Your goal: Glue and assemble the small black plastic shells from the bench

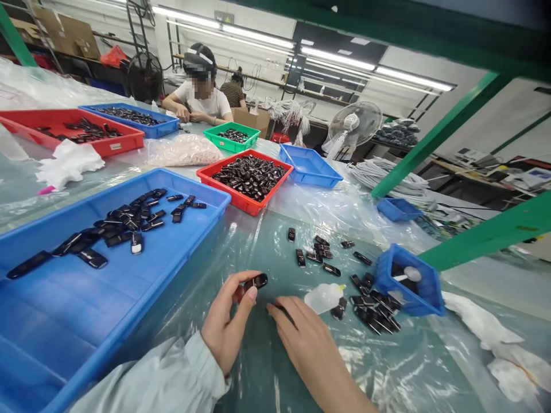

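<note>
My left hand [228, 324] pinches a small glossy black part [257, 281] between thumb and fingers, just above the plastic-covered table. My right hand [307, 338] lies beside it, fingers closed around a thin dark stick-like tool [284, 312]. A small white squeeze bottle [323, 297] lies on its side just right of my right hand. Several loose black parts [317, 252] are scattered beyond my hands, and more spill from a tipped small blue bin [424, 287].
A large blue tray [77, 298] with several black parts stands at left. A red tray [245, 198] full of parts, blue and green trays sit farther back. Another person works at the far end. White cloths lie at right; green frame bars cross overhead.
</note>
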The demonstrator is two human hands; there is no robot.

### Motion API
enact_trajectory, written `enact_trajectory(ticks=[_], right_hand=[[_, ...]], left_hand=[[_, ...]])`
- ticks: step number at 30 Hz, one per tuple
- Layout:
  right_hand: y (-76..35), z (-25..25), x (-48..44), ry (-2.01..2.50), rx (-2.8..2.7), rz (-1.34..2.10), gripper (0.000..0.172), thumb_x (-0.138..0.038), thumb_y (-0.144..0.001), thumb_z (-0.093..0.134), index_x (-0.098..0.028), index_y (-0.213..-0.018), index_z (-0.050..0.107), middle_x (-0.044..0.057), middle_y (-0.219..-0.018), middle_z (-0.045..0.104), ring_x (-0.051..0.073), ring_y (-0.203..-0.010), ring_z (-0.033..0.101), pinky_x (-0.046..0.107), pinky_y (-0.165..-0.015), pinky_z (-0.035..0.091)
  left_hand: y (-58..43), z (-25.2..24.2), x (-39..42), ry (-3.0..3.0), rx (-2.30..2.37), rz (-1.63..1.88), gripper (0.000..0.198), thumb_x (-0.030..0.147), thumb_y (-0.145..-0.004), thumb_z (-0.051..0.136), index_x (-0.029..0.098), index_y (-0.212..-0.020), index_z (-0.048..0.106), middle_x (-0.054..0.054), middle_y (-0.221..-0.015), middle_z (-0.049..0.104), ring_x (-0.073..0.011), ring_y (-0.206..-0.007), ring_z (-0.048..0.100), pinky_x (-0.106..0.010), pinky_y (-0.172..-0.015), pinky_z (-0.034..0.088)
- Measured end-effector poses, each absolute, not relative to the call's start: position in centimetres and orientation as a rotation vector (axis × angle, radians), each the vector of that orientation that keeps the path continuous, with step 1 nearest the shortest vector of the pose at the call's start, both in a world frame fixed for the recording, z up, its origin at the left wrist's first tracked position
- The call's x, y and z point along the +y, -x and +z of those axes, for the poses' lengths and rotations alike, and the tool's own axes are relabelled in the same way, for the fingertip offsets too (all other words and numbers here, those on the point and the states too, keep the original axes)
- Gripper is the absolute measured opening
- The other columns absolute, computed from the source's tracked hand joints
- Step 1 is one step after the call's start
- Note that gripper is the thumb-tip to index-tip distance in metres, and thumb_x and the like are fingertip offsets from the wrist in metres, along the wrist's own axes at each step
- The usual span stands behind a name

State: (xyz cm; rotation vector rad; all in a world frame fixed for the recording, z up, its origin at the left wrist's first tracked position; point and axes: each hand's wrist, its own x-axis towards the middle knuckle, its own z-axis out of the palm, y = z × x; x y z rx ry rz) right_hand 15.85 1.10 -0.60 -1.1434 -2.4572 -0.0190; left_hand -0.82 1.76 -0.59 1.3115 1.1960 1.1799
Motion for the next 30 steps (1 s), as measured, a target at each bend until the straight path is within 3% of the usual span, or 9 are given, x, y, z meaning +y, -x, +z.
enact_trajectory(ticks=[9,15,25,30], right_hand=[[-17.1,1.8,0.2,1.321,-1.944,0.679,0.012,-0.022,-0.088,0.052,-0.020,-0.080,0.060,0.004,-0.076,0.061,0.017,-0.069,0.061,0.029,-0.062,0.052],[-17.6,2.8,-0.4,1.368,-1.526,1.102,0.021,-0.038,-0.081,0.063,-0.019,-0.072,0.062,0.001,-0.070,0.061,0.012,-0.057,0.058,0.022,-0.054,0.051],[-17.4,2.4,-1.1,1.324,-1.308,1.193,0.017,-0.038,-0.076,0.068,-0.023,-0.069,0.067,-0.003,-0.065,0.055,0.009,-0.054,0.049,0.020,-0.055,0.046],[-17.5,2.1,-1.2,1.330,-1.346,1.186,0.012,-0.035,-0.077,0.068,-0.024,-0.071,0.069,-0.002,-0.066,0.056,0.011,-0.057,0.051,0.021,-0.053,0.044]], left_hand=[[0.5,-0.1,1.2,-1.503,1.109,1.171,0.024,0.032,-0.094,0.042,0.023,-0.111,0.057,-0.006,-0.097,0.058,-0.0197,-0.086,0.055,-0.030,-0.075,0.044],[0.4,0.0,0.4,-1.775,0.959,1.163,0.025,0.017,-0.093,0.042,0.024,-0.112,0.056,-0.007,-0.107,0.056,-0.0180,-0.091,0.057,-0.027,-0.077,0.045],[0.6,0.0,0.0,-1.955,0.991,1.174,0.032,0.009,-0.092,0.043,0.027,-0.117,0.051,-0.005,-0.108,0.055,-0.0169,-0.097,0.054,-0.025,-0.082,0.042],[0.6,-0.1,0.0,-2.021,1.003,1.164,0.030,0.011,-0.093,0.042,0.026,-0.117,0.050,-0.006,-0.108,0.056,-0.0186,-0.098,0.055,-0.028,-0.083,0.042]])
